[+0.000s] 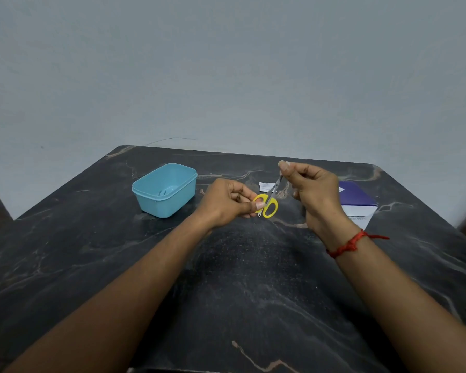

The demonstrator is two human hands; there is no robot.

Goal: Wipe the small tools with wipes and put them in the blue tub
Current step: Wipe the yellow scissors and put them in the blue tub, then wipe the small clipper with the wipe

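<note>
Small scissors with yellow handles are held above the dark table, blades pointing up and to the right. My left hand grips the yellow handles. My right hand pinches the blade tips between thumb and fingers; a bit of white, perhaps a wipe, shows at the fingertips. The blue tub stands to the left of my left hand, with a small thin item lying on its bottom.
A torn white wipe sachet lies on the table behind the scissors. A purple and white box sits to the right, partly behind my right hand. The dark marble table ends at a grey wall.
</note>
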